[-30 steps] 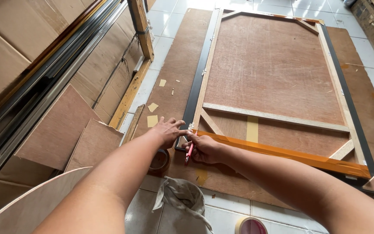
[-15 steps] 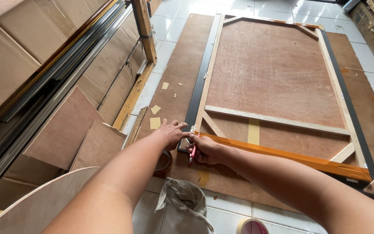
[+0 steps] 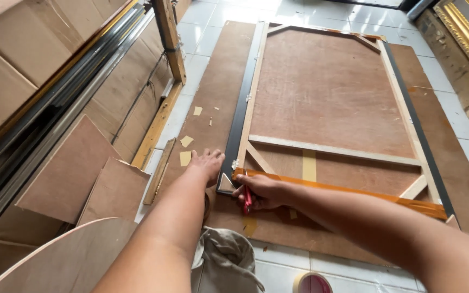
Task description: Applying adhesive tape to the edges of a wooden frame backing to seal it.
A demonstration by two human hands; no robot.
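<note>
A large black frame (image 3: 241, 114) with pale wooden stretcher bars lies face down on a brown plywood sheet (image 3: 213, 97) on the floor. Orange-brown tape (image 3: 343, 191) runs along its near edge. My left hand (image 3: 206, 163) presses flat on the plywood just left of the frame's near left corner. My right hand (image 3: 259, 191) grips a red cutter (image 3: 247, 202) at that corner, where the tape ends.
Plywood offcuts (image 3: 109, 187) and cardboard lean at the left beside metal rails. A grey cloth (image 3: 225, 260) and a tape roll (image 3: 311, 283) lie on the white tiles below. Yellow paper scraps (image 3: 185, 157) dot the plywood. A gilded frame (image 3: 462, 43) stands at top right.
The view has shifted slightly. My left hand has slid off the frame corner onto the plywood, and my right hand has moved the cutter a little lower at the tape's end.
</note>
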